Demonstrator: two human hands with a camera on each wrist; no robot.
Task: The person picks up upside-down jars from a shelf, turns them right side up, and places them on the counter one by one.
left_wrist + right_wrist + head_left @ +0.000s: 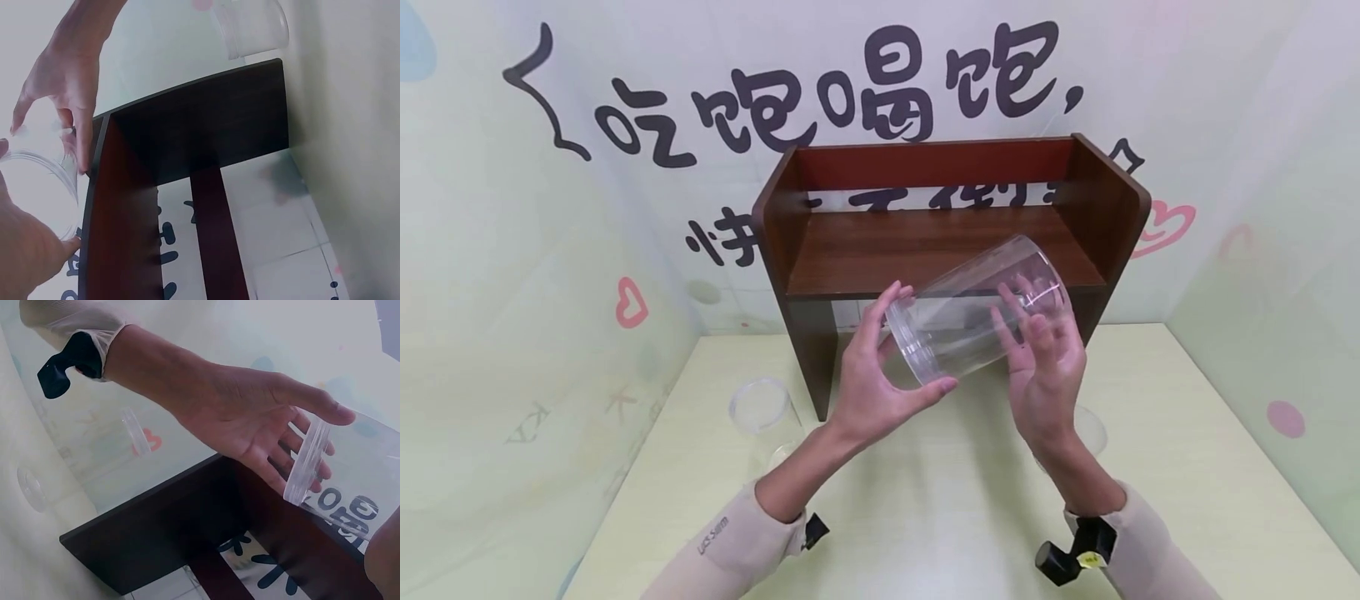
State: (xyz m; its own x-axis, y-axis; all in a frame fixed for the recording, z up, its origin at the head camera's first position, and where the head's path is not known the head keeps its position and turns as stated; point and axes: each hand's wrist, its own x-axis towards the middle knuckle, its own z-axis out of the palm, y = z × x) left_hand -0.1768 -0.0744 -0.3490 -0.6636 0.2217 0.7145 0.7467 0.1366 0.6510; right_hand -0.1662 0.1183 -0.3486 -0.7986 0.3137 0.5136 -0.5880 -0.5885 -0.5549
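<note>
A clear plastic jar (970, 312) is held tilted in the air before the shelf, its ridged rim end at the lower left and its base at the upper right. My left hand (880, 383) grips the rim end, thumb on the near side; the right wrist view shows this hand (244, 406) with its fingers behind the jar. Around the base end my right hand (1045, 367) holds on, some fingers showing through the clear wall. The left wrist view has the right hand (65, 75) above the jar (40, 153).
A dark brown wooden shelf (940, 250) stands at the back of the pale table (917, 517). Another clear jar (767, 412) stands left of it. A clear round container (1092, 429) is partly hidden behind the right forearm. Printed cloth walls (535, 292) surround the table.
</note>
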